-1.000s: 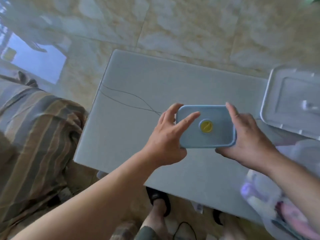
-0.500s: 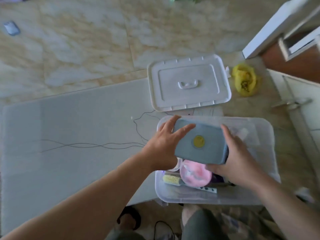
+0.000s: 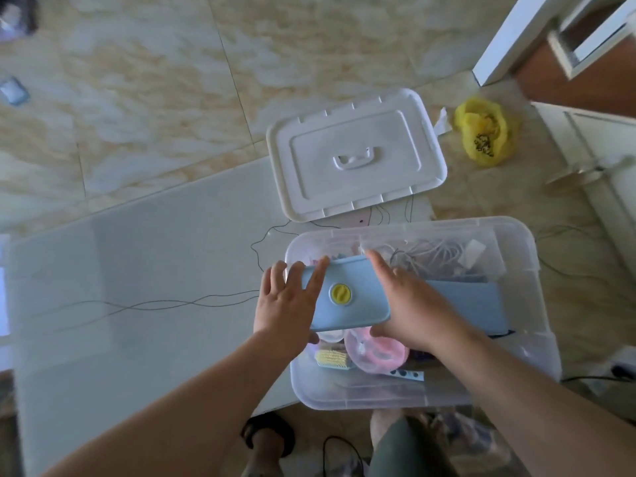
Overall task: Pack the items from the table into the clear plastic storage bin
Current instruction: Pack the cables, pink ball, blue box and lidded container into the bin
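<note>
Lowering blue container (image 3: 347,294) into clear bin (image 3: 516,242).
Held between left hand (image 3: 285,304) and right hand (image 3: 409,301), fingers spread flat; long axis along bin's length.

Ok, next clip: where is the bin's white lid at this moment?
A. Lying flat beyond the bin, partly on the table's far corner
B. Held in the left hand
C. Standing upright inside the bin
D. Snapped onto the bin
A: the white lid lies flat beyond the open clear bin, overhanging the table corner.

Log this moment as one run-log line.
both hands | hold blue container | inside clear bin | lid off
</note>
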